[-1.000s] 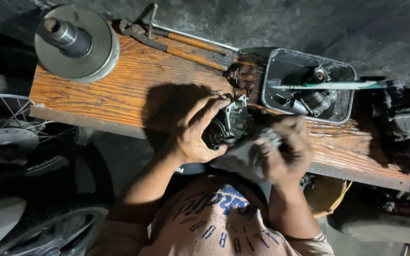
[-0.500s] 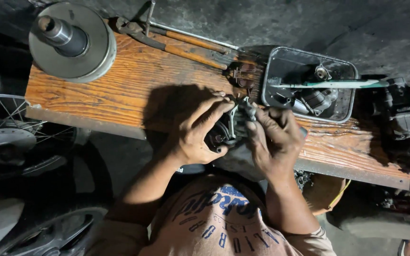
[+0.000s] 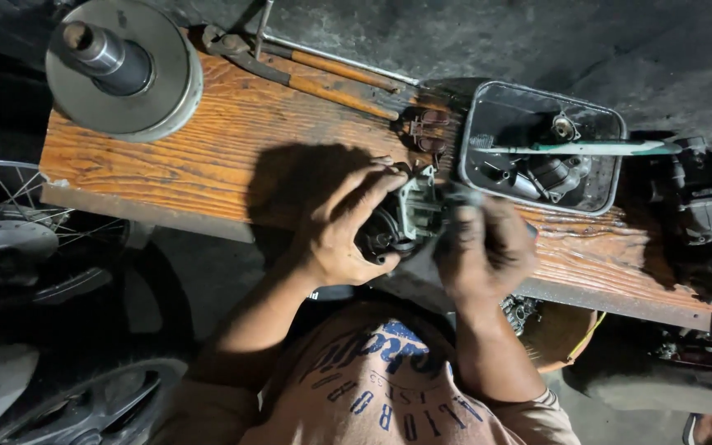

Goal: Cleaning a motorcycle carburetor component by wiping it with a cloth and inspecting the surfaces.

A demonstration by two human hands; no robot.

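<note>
Surface: worn orange wooden plank (image 3: 208, 156) running across the frame, dark concrete floor above it, a spoked wheel (image 3: 2, 222) at the left edge.
Left hand (image 3: 344, 227): fingers curled closed around the dark round end of a carburetor (image 3: 401, 218), at centre frame over the plank's near edge.
Right hand (image 3: 484, 251): fingers folded over the carburetor's right side, apparently with a grey rag; how firmly they grip I cannot tell.
Around: clutch drum (image 3: 121, 66) upper left, hammers (image 3: 323, 78) along the top, metal tray (image 3: 541, 148) of parts with a toothbrush (image 3: 587, 148) upper right.
Progress: carburetor looks part-cleaned, still in hand; tray parts are not yet refitted.
Change: right hand has closed in on the carburetor since a second ago.
</note>
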